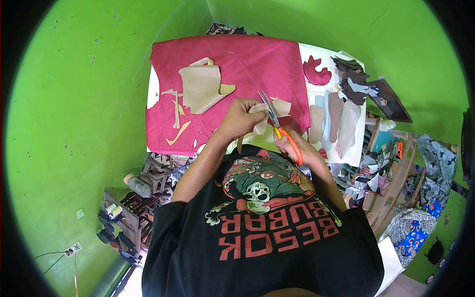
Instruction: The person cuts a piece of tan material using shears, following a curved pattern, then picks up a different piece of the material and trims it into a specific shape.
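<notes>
My left hand (244, 119) is closed on a small beige piece of material (260, 127), holding it above the near edge of the table. In my right hand (292, 142) are orange-handled scissors (278, 129), their blades parted and pointing away from me. The blades lie along the right side of the beige piece. Just beyond it rests another beige scrap (281, 107). A large beige sheet (200, 89) with a curled corner lies on the red material (257, 59), with thin offcut strips (176, 111) to its left.
Shoe-sole-shaped pieces (335, 121) in several colours lie on the table's white right side (324, 91). A red scrap (316, 72) and dark cut pieces (350, 69) are behind them. A wooden rack (396, 173) stands at right; a cluttered shelf (121, 218) is at left.
</notes>
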### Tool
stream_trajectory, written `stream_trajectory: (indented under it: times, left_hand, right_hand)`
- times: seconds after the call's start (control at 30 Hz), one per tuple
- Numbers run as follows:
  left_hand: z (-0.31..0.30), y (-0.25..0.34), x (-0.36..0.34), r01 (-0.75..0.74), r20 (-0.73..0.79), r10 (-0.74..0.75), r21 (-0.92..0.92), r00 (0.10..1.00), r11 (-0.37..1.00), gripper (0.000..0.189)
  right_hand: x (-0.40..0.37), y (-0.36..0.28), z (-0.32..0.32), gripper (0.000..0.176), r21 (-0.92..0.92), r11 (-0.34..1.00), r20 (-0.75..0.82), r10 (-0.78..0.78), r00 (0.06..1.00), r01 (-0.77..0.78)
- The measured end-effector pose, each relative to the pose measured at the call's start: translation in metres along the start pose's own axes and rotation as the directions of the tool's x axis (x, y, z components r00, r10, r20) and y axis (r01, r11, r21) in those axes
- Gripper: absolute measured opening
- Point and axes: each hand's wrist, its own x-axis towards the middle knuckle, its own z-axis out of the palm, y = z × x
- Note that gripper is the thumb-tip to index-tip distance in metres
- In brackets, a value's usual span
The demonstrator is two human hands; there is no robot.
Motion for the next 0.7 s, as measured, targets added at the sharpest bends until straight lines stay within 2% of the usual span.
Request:
stream_trajectory:
  times: [0.03,0.1,0.23,0.3,0.33,0.43,0.5,0.53,0.6,0.63,0.7]
  left_hand:
    - [0.000,-0.002,0.001,-0.012,-0.003,0.012,-0.024,1.000,1.000,0.012]
    - [0.001,-0.004,0.001,-0.026,-0.005,0.026,-0.049,1.000,0.998,0.012]
    - [0.000,-0.003,-0.003,-0.020,0.010,0.021,-0.065,1.000,0.998,0.012]
    - [0.000,-0.001,-0.004,-0.010,0.030,0.011,-0.055,0.999,0.998,0.012]
    - [0.000,-0.001,-0.004,-0.011,0.043,0.012,-0.041,0.999,0.999,0.011]
    - [0.000,-0.004,-0.003,-0.015,0.041,0.017,-0.048,0.999,0.999,0.010]
    - [0.000,-0.008,-0.003,-0.016,0.030,0.019,-0.071,0.999,0.997,0.010]
    - [0.001,-0.009,-0.003,-0.024,0.032,0.027,-0.098,0.999,0.995,0.009]
    - [-0.001,-0.009,-0.004,-0.033,0.029,0.037,-0.124,0.999,0.992,0.008]
    - [-0.002,-0.007,-0.006,-0.022,0.060,0.026,-0.072,0.998,0.997,0.008]
    - [-0.003,-0.006,-0.005,-0.016,0.089,0.017,-0.021,0.996,1.000,0.008]
  right_hand:
    - [0.000,0.004,0.000,0.074,-0.001,1.000,-0.001,-0.001,1.000,0.001]
    - [-0.001,0.016,-0.002,0.083,-0.120,0.992,-0.010,0.046,0.999,-0.047]
    - [0.000,0.021,0.002,0.087,-0.121,0.987,0.045,0.116,0.992,-0.110]
    - [-0.001,0.008,0.008,0.070,-0.032,0.995,-0.038,-0.095,0.995,0.094]
    - [0.000,0.012,0.009,0.070,-0.034,0.995,-0.038,-0.095,0.995,0.093]
    - [0.001,0.022,0.009,0.074,-0.046,0.997,-0.042,-0.069,0.997,0.067]
    - [-0.003,0.018,0.001,0.090,-0.090,0.992,0.059,0.099,0.993,-0.094]
    - [-0.005,0.013,0.002,0.090,-0.090,0.991,0.061,0.102,0.993,-0.096]
    - [-0.005,0.004,0.006,0.075,-0.052,0.993,0.016,-0.110,0.994,0.111]
    - [-0.004,0.009,0.009,0.075,-0.053,0.992,0.018,-0.110,0.994,0.111]
    - [-0.001,0.024,0.016,0.071,-0.017,0.989,-0.072,-0.145,0.987,0.144]
